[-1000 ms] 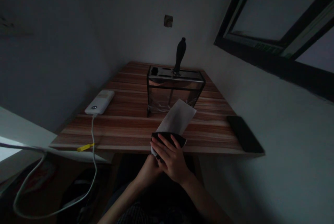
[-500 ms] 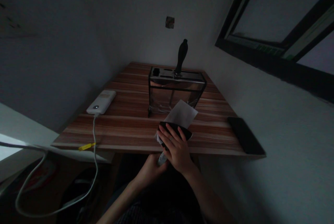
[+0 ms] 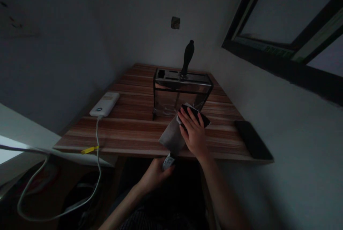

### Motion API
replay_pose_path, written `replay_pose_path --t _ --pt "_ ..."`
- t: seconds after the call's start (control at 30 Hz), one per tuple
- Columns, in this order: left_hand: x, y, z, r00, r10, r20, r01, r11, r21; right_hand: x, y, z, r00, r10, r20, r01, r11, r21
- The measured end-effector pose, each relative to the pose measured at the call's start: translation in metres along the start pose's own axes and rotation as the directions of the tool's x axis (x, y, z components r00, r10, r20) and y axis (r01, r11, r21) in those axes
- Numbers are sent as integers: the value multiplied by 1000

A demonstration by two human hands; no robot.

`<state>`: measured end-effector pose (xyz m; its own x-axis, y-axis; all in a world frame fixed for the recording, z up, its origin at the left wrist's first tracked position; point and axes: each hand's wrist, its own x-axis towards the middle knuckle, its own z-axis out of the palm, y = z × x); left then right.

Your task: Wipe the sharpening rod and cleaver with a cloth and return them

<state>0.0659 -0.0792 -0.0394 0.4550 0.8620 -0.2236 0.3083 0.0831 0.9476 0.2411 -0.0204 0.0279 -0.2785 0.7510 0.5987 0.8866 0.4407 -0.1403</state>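
Observation:
My left hand (image 3: 157, 173) is closed round the light-coloured handle (image 3: 168, 162) of a cleaver, just below the table's front edge. Its broad grey blade (image 3: 173, 137) points up and right over the table. On the far end of the blade lies a black cloth-like piece (image 3: 205, 120) with a pale edge. My right hand (image 3: 194, 133) presses this black cloth against the steel, fingers stretched over it. Behind stands a clear-sided knife block (image 3: 183, 86) with a dark metal top. One black-handled tool (image 3: 188, 56) sticks up from it.
The striped wooden table (image 3: 128, 130) stands against the walls. A white power bank (image 3: 105, 104) lies on the left; its white cable (image 3: 98, 133), with a yellow tag (image 3: 89, 150), hangs over the front edge. A black phone (image 3: 253, 140) rests at the right edge.
My right hand has slid the black cloth up and right along the blade, from near the handle to the far end. The lower blade now shows. My left hand has barely moved.

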Motion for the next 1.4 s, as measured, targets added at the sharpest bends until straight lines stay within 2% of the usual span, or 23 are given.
replay_pose_path --t 0.33,0.63,0.8,0.93,1.07,1.23,1.4 --pt "2 -7 -1 1000 16 -1 -16 999 31 14 14 -4 991 105 -85 -106 994 -15" --pt "2 -8 0 1000 6 -13 -6 1000 12 7 5 -3 994 86 -68 -85 996 20" --pt "1 -3 0 1000 9 -3 -9 1000 -14 -9 -10 3 1000 26 18 -27 998 52" --pt "2 0 1 999 36 3 -35 998 -43 -27 -32 10 996 -4 85 -5 994 106" --pt "2 -4 2 1000 10 -14 -10 998 -55 -46 -56 16 991 -43 130 19 983 183" --pt "-3 -3 2 994 75 -81 -82 993 -87 -59 -73 18 990 -90 113 52 951 304" --pt "-5 0 1 996 44 -82 -51 995 -87 -60 -72 17 989 -106 105 66 942 331"
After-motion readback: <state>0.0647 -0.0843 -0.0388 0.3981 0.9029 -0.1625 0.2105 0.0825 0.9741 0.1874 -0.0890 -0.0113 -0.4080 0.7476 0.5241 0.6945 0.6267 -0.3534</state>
